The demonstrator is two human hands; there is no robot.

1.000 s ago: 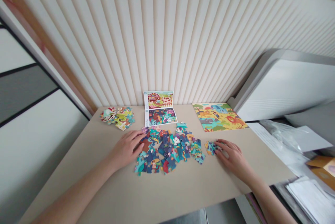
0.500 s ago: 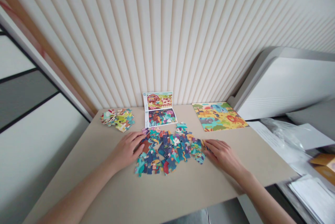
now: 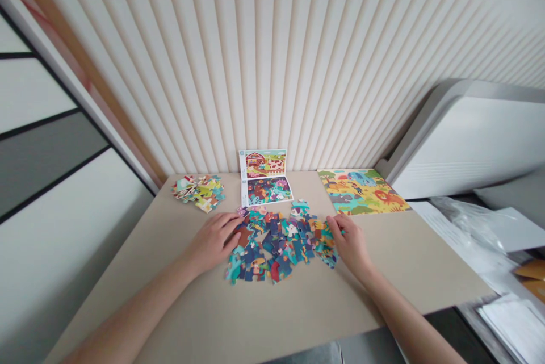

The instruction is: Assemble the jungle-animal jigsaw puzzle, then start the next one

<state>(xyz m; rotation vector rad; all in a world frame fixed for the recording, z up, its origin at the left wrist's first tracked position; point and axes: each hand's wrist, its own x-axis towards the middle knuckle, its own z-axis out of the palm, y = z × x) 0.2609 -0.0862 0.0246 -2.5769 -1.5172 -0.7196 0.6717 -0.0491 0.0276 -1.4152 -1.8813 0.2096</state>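
A spread of dark blue and teal puzzle pieces point(image 3: 276, 245) covers the middle of the table. At its left edge rests my left hand point(image 3: 218, 239), fingers apart, the tips touching the outer pieces. My right hand point(image 3: 347, 239) is at the right edge, its thumb and fingers pinched together on a puzzle piece near the yellow-patterned ones. Behind the pieces a folded picture sheet point(image 3: 267, 191) leans against the wall, with a farm scene above and a dark scene below.
A smaller pile of light-coloured pieces point(image 3: 200, 191) lies at the back left. An assembled animal puzzle point(image 3: 364, 191) sits at the back right. Beyond the table's point(image 3: 426, 273) right edge are papers point(image 3: 511, 324), clear plastic and a white panel.
My right hand has drawn its fingers together into a pinch, and yellow-patterned pieces now show beside it. My left hand stays at the left edge. The view has shifted slightly.
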